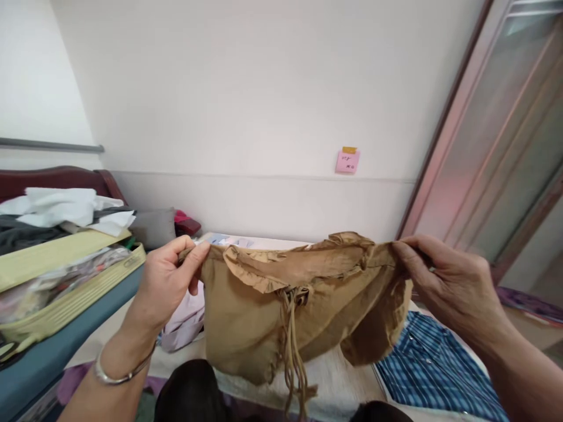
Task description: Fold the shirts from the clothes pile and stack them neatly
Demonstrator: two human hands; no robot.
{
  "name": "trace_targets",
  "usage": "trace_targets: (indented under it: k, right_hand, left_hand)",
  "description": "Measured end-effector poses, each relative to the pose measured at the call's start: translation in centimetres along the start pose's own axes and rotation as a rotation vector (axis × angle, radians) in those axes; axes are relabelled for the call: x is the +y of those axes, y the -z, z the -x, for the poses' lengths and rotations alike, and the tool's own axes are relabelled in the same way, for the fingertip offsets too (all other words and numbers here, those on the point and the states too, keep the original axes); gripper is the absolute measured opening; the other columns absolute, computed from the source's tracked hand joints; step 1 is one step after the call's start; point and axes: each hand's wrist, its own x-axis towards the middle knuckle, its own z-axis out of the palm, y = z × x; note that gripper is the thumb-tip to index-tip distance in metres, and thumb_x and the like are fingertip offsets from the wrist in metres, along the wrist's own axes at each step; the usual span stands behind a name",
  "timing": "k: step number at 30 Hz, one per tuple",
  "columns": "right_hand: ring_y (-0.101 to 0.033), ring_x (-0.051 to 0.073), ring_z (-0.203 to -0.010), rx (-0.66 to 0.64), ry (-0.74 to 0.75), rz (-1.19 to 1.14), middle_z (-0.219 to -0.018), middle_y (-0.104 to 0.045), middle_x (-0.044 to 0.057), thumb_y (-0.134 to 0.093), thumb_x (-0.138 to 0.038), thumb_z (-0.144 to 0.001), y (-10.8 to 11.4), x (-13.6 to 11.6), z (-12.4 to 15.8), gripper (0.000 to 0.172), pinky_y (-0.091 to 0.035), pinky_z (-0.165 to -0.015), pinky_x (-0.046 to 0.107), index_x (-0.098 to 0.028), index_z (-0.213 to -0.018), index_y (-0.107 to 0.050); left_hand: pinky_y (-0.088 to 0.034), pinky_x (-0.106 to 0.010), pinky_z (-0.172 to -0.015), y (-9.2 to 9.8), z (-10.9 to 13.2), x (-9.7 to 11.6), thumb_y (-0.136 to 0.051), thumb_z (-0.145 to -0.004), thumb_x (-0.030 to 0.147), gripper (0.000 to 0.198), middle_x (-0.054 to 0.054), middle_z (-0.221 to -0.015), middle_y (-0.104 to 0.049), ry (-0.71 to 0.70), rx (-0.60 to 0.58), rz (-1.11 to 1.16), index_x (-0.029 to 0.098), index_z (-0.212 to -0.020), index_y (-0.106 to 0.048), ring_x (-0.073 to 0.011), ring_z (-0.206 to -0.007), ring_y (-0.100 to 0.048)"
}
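A pair of tan drawstring shorts [246,316] hangs stretched between my two hands, its gathered, ruffled waist uppermost. My left hand [171,275], with a silver bangle at the wrist, pinches the waist's left end between thumb and fingers. At the opposite end, my right hand [440,272] grips the waistband the same way. Several long cords [292,351] dangle from the middle of the waist. Below my right hand lies a blue plaid garment [435,363], laid flat. Partly hidden behind the shorts, a pale lilac cloth [187,319] rests near my left hand.
To the left, a yellow lidded case [83,281] holds bagged items, with white and dark cloths [65,208] heaped on and behind it. A grey cushion [153,227] sits beyond. A pink note [347,161] is taped to the wall; a sliding-door frame [444,123] stands right.
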Motion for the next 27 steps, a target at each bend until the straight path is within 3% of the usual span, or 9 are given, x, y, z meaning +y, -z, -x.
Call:
trace_targets:
  k: [4, 7, 11, 20, 27]
  right_hand:
    - [-0.052, 0.015, -0.054, -0.156, 0.001, 0.059, -0.056, -0.054, -0.002, -0.049, -0.054, -0.099, -1.8, 2.5, 0.0, 0.038, -0.035, -0.055, 0.028, -0.024, -0.079, -0.063]
    - [-0.052, 0.016, -0.053, -0.252, -0.01, 0.063, -0.056, -0.054, -0.002, -0.047, -0.055, -0.099, -4.4, 5.4, 0.7, 0.04, -0.034, -0.056, 0.028, -0.025, -0.078, -0.062]
    - [-0.052, 0.017, -0.055, -0.321, -0.037, 0.066, -0.059, -0.057, -0.002, -0.045, -0.057, -0.099, -6.9, 7.9, 1.1, 0.041, -0.035, -0.059, 0.029, -0.025, -0.079, -0.062]
    - [-0.052, 0.017, -0.06, -0.431, -0.083, -0.033, -0.061, -0.058, -0.001, -0.048, -0.057, -0.097, -8.8, 9.6, 2.4, 0.043, -0.039, -0.06, 0.029, -0.025, -0.071, -0.058]
    - [-0.052, 0.018, -0.059, -0.461, -0.101, -0.08, -0.058, -0.056, -0.001, -0.047, -0.058, -0.096, -9.3, 10.3, 3.8, 0.045, -0.039, -0.058, 0.03, -0.025, -0.066, -0.054]
  left_hand:
    - [-0.029, -0.021, -0.041, -1.4, -0.5, -3.8, -0.062, -0.093, 0.053, 0.034, 0.006, -0.059, -0.055, 0.078, -0.202, -0.038, 0.02, -0.087, -0.067, -0.0079, -0.041, -0.04]
    - [-0.037, -0.022, -0.05, -2.9, -0.8, -6.7, -0.061, -0.093, 0.055, 0.04, 0.003, -0.066, -0.061, 0.094, -0.387, -0.044, 0.018, -0.084, -0.071, -0.0099, -0.049, -0.048]
    - [-0.037, -0.024, -0.056, -4.8, -1.2, -8.8, -0.061, -0.092, 0.056, 0.044, 0.003, -0.057, -0.056, 0.109, -0.514, -0.089, 0.017, -0.073, -0.068, -0.013, -0.055, -0.051]
    - [-0.019, -0.025, -0.054, -7.0, -0.6, -10.7, -0.062, -0.09, 0.058, 0.056, 0.005, -0.059, -0.031, 0.179, -0.569, 0.091, 0.019, -0.058, -0.04, -0.0096, -0.057, -0.028]
    - [-0.023, -0.022, -0.052, -6.5, 1.4, -9.4, -0.062, -0.092, 0.06, 0.047, 0.003, -0.065, -0.046, 0.359, -0.601, 0.285, 0.015, -0.078, -0.065, -0.0088, -0.058, -0.033]
